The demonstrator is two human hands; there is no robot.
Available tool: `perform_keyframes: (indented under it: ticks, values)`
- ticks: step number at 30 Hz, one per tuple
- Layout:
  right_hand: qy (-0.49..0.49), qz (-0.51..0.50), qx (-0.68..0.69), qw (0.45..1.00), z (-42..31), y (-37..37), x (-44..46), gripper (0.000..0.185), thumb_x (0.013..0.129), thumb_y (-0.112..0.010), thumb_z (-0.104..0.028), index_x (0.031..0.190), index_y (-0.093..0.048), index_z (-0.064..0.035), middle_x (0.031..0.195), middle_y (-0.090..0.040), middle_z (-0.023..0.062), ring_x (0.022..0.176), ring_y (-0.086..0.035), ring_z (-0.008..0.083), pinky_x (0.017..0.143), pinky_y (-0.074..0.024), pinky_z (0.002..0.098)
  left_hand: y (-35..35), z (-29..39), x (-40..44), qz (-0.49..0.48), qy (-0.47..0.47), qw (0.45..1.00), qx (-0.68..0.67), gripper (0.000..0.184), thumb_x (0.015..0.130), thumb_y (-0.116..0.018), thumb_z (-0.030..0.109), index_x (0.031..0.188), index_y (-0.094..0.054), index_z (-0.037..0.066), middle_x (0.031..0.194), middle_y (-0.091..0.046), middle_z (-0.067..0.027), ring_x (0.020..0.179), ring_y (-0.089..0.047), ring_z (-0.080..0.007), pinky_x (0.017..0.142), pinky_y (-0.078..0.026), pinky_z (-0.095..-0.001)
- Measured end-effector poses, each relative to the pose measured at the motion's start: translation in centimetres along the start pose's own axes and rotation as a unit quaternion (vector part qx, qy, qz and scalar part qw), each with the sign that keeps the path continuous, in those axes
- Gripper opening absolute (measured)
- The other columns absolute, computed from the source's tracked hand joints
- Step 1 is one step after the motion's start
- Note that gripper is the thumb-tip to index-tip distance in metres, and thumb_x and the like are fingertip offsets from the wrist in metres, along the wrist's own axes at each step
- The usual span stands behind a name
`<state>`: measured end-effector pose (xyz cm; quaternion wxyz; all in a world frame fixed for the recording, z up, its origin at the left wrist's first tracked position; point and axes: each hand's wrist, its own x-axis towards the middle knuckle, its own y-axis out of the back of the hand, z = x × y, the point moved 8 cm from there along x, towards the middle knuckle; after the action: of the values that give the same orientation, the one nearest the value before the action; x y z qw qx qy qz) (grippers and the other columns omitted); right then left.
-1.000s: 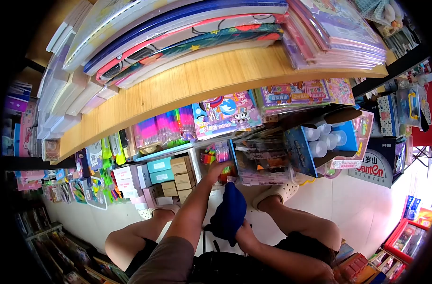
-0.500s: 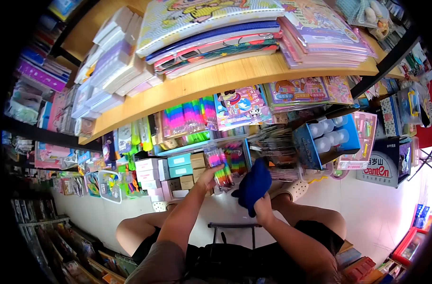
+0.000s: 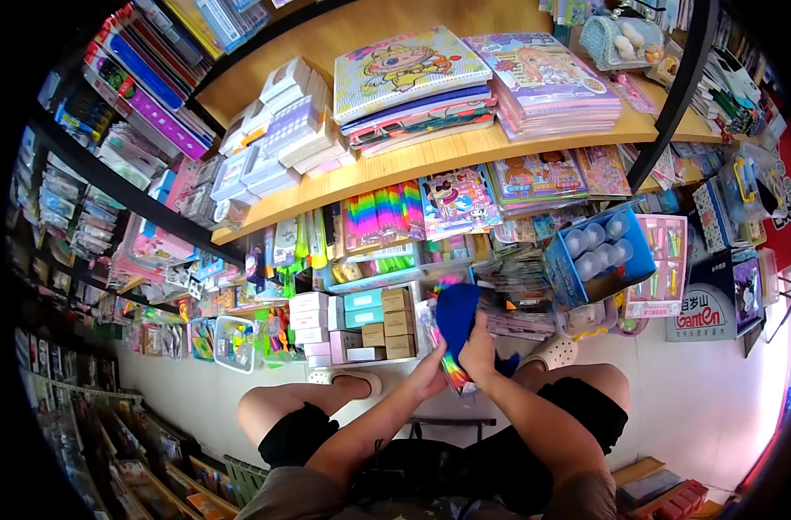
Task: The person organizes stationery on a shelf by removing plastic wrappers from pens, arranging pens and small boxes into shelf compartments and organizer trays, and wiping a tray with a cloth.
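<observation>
My left hand (image 3: 427, 374) is closed around the lower left side of a clear packet of rainbow-coloured sticks (image 3: 453, 371). What exactly the sticks are cannot be made out. In my right hand (image 3: 477, 350) is a dark blue cloth (image 3: 457, 316), pressed against the front of the packet and covering much of it. Both hands are close together above my knees. Just left of them stand small brown boxes (image 3: 396, 322) and teal boxes (image 3: 363, 309) in a low tray.
A wooden shelf (image 3: 430, 143) with stacked books juts out above. A blue box of clear-capped items (image 3: 599, 253) stands to the right, near a dark carton (image 3: 706, 303). A white bin (image 3: 236, 344) sits on the left. My shoes rest on the pale floor (image 3: 188, 381).
My hands have come together, and the blue cloth now lies against the rainbow packet, which was apart from it before. The camera view has shifted, showing more of the shelves.
</observation>
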<state>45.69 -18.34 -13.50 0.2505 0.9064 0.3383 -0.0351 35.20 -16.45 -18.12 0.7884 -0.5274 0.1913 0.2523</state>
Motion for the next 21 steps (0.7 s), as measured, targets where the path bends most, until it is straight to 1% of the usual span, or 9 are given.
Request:
perform_keyframes:
  ticks: [2, 3, 4, 7, 8, 10, 11, 15, 21]
  values:
    - [0.028, 0.014, -0.009, 0.999, 0.1, 0.7, 0.8, 0.029, 0.077, -0.051, -0.021, 0.096, -0.053, 0.0002, 0.081, -0.059, 0.0253, 0.08, -0.056, 0.0416, 0.068, -0.0445, 0.045, -0.3, -0.2, -0.8, 0.018, -0.038, 0.998, 0.056, 0.043, 0.087, -0.052, 0.029, 0.122, -0.041, 0.007, 0.119, -0.049, -0.0078, 0.111, -0.047, -0.0221, 0.095, -0.037, -0.0394]
    - [0.004, 0.009, 0.016, 1.0, 2.2, 0.0, 1.5, 0.026, 0.077, -0.05, -0.019, 0.092, -0.054, 0.0011, 0.08, -0.058, 0.0254, 0.078, -0.057, 0.0392, 0.067, -0.0447, 0.044, -1.1, 0.3, -1.3, 0.039, -0.057, 0.996, 0.049, 0.032, 0.083, -0.059, 0.014, 0.112, -0.047, 0.007, 0.106, -0.056, -0.0066, 0.098, -0.056, -0.0187, 0.083, -0.047, -0.0339]
    - [-0.019, 0.004, 0.041, 0.999, 4.9, -1.4, 2.5, 0.024, 0.076, -0.05, -0.017, 0.088, -0.056, 0.0019, 0.079, -0.058, 0.0255, 0.076, -0.059, 0.0369, 0.066, -0.045, 0.043, -1.4, 0.5, -1.6, 0.048, -0.051, 0.995, 0.073, 0.03, 0.083, -0.059, 0.012, 0.11, -0.048, 0.006, 0.103, -0.057, -0.0068, 0.094, -0.057, -0.0189, 0.081, -0.048, -0.0338]
    - [-0.068, 0.009, 0.22, 0.973, 6.7, -2.1, 3.6, 0.023, 0.077, -0.052, -0.017, 0.09, -0.056, 0.0015, 0.075, -0.061, 0.0204, 0.069, -0.06, 0.0325, 0.064, -0.0461, 0.0399, -1.6, 0.7, -2.1, 0.045, -0.043, 0.992, 0.111, 0.03, 0.081, -0.06, 0.011, 0.109, -0.05, 0.003, 0.094, -0.061, -0.0098, 0.079, -0.062, -0.0216, 0.071, -0.052, -0.0353]
    - [-0.133, -0.038, 0.277, 0.951, 7.6, -2.7, 3.3, 0.023, 0.078, -0.053, -0.017, 0.092, -0.056, 0.0011, 0.075, -0.061, 0.0178, 0.068, -0.059, 0.0303, 0.064, -0.0464, 0.0382, -1.3, 0.7, -2.4, 0.049, -0.028, 0.991, 0.121, 0.029, 0.081, -0.06, 0.01, 0.108, -0.051, 0.003, 0.093, -0.061, -0.0102, 0.079, -0.062, -0.0215, 0.071, -0.052, -0.0352]
    - [-0.259, -0.131, 0.383, 0.877, 1.4, -0.2, 0.4, 0.024, 0.08, -0.054, -0.018, 0.095, -0.055, 0.0004, 0.077, -0.062, 0.0127, 0.066, -0.059, 0.0258, 0.065, -0.0468, 0.0347, -1.9, 1.5, -3.7, 0.059, 0.001, 0.988, 0.143, 0.028, 0.08, -0.061, 0.01, 0.106, -0.052, 0.002, 0.092, -0.062, -0.0111, 0.079, -0.062, -0.0214, 0.071, -0.052, -0.0349]
    - [-0.28, -0.163, 0.39, 0.862, 0.2, 0.0, -0.3, 0.032, 0.082, -0.056, -0.02, 0.106, -0.051, 0.0003, 0.086, -0.062, 0.0082, 0.071, -0.06, 0.0212, 0.066, -0.0472, 0.0293, -1.2, 0.9, -3.6, 0.041, 0.03, 0.987, 0.153, 0.026, 0.078, -0.062, 0.009, 0.103, -0.055, 0.001, 0.091, -0.062, -0.0117, 0.078, -0.062, -0.0209, 0.07, -0.052, -0.0333]
    - [-0.1, -0.306, 0.34, 0.884, -0.9, -1.9, -0.3, 0.042, 0.08, -0.062, -0.018, 0.115, -0.047, 0.0004, 0.095, -0.061, 0.0085, 0.08, -0.059, 0.0136, 0.069, -0.048, 0.0261, -1.3, -0.5, -5.2, 0.027, 0.092, 0.955, 0.28, 0.028, 0.075, -0.066, 0.01, 0.1, -0.056, 0.001, 0.089, -0.062, -0.0109, 0.076, -0.062, -0.0194, 0.069, -0.051, -0.0308]
    - [-0.122, -0.183, 0.403, 0.889, -1.7, 0.1, -0.1, 0.024, 0.082, -0.061, -0.018, 0.099, -0.056, -0.002, 0.085, -0.061, 0.0047, 0.072, -0.058, 0.0122, 0.064, -0.0482, 0.0252, -2.2, 0.0, -6.9, 0.031, 0.093, 0.96, 0.262, 0.028, 0.075, -0.066, 0.009, 0.099, -0.056, 0.001, 0.086, -0.062, -0.0097, 0.075, -0.062, -0.0187, 0.068, -0.051, -0.0308]
